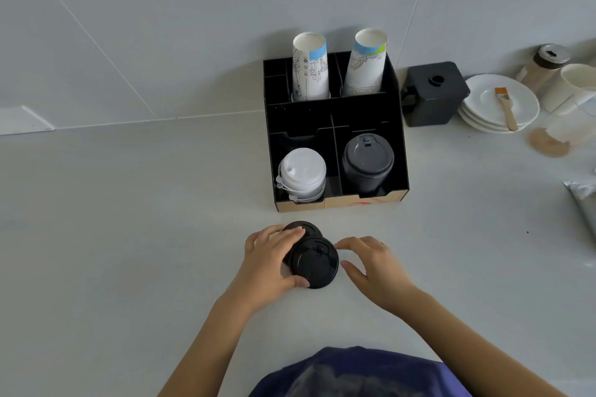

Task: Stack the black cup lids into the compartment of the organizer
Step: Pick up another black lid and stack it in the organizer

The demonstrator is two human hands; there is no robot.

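A black organizer (335,116) stands on the counter against the wall. Its front right compartment holds a stack of black cup lids (367,161); its front left compartment holds a stack of white lids (301,172). In front of the organizer, a black lid (314,263) sits tilted over a second black lid (304,227) on the counter. My left hand (271,259) wraps the near lid from the left, fingers over its far edge and thumb at its near edge. My right hand (371,263) hovers just right of it, fingers apart, fingertips close to the rim.
Two stacks of paper cups (311,71) stand upside down in the organizer's back compartments. To the right are a black box (433,93), stacked white saucers (483,119) with a brush (506,108), a jar (545,63) and a foil pouch (583,203).
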